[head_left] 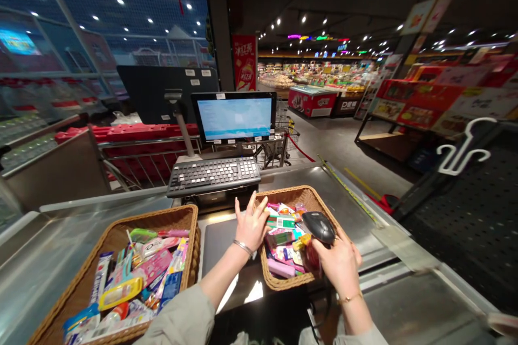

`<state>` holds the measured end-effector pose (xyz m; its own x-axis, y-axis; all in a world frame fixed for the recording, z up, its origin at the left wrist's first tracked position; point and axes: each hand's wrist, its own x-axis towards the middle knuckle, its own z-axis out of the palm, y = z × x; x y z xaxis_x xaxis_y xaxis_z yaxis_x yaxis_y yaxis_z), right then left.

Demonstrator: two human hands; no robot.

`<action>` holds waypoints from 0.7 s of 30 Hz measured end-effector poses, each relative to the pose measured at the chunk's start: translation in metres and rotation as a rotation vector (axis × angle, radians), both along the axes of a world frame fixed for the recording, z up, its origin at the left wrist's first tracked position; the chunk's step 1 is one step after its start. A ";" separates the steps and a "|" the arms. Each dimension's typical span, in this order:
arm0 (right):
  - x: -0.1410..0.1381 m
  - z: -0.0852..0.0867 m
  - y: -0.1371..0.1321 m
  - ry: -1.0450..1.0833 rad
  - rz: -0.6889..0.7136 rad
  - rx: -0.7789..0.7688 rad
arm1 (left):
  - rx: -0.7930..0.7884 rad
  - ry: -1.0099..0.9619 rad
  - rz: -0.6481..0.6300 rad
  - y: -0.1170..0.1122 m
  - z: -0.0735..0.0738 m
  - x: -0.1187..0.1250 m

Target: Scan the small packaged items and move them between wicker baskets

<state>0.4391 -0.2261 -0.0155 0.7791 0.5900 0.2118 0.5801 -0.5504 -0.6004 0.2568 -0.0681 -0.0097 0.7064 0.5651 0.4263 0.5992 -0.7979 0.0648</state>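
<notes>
Right grip (340, 263) first: clenched round a black handheld scanner (319, 226), fingers wrapped from below, the scanner's head tipped up and left over the near right corner of the right basket (300, 191); a thin bracelet (350, 297) sits on that wrist; something red shows just under the scanner, half hidden by the hand, and what it is I cannot tell. Over to the left grip (253, 223): released, fingers spread wide, palm down over the left rim of the same wicker basket, fingertips out above the packets (283, 238); whether it actually touches them I cannot tell; a silver bangle (243, 248) rings the wrist, and a pale sleeve covers the forearm lower down.

Inside that basket, a jumble of small bright packets in pink, green and yellow; the basket itself stands on the steel counter (48, 250), right of a dark flat panel (218, 242) set into the top. On the far side of that panel, well apart from the hands, a second wicker basket (162, 216), bigger in view and heaped with more small packaged goods (137, 275).

Further out, straight ahead: a dark keyboard (214, 173) just beyond both baskets, tilted towards us; behind it a lit monitor (234, 117) showing a pale screen; metal trolleys (279, 145) behind that; off right, a black perforated panel with a white hook (465, 152); beyond, the shop floor with red display stands.
</notes>
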 end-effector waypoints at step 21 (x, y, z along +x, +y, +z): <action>0.024 -0.007 -0.011 0.024 -0.035 0.011 | -0.087 0.024 -0.055 -0.020 -0.030 0.071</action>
<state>0.4634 -0.2374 -0.0224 0.8043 0.5600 0.1991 0.5457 -0.5632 -0.6205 0.3282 -0.0881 -0.0394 0.7467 0.5593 0.3600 0.5567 -0.8217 0.1219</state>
